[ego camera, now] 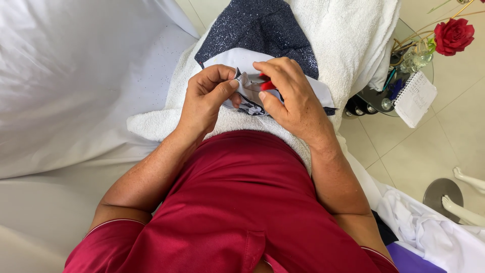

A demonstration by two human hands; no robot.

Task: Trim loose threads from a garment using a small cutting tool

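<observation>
My left hand [207, 98] pinches a fold of white fabric with a dark printed edge [248, 97] between thumb and fingers. My right hand [288, 96] is closed around a small red-handled tool [266, 84], held against the same fold; most of the tool is hidden by the fingers. The white fabric lies over a dark blue glittery cloth [257, 30], which rests on a white towel [333, 30] spread across my lap.
A white sheet [76, 86] covers the left. At right, a small glass table [376, 96] carries a red rose [453, 35], a spiral notepad [415, 98] and small bottles. Mannequin feet on a round base [444, 194] stand on the tiled floor beside crumpled white cloth [429, 232].
</observation>
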